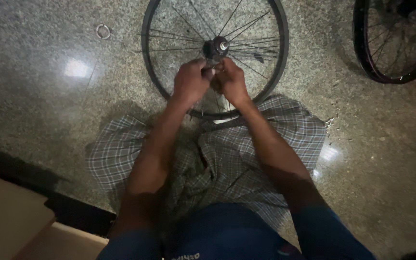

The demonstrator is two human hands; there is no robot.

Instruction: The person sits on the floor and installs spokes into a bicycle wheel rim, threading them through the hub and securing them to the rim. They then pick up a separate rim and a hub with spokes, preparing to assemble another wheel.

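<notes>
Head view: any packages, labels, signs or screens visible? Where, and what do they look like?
No packages, signs or screens.
Printed marking: small pale lettering on the blue shirt, bottom edge, centre-left; partly cut off.
Nothing label-like shows on the bicycle wheel or the speckled floor.

Dim and grainy, with overhead lamp glare on the polished floor (75, 67).

Both bare forearms reach straight out in front, converging until the knuckles nearly meet. The left hand (190, 81) and right hand (230, 81) are curled, fingers bunched in a tight pinching grip, backs turned upward.
</notes>
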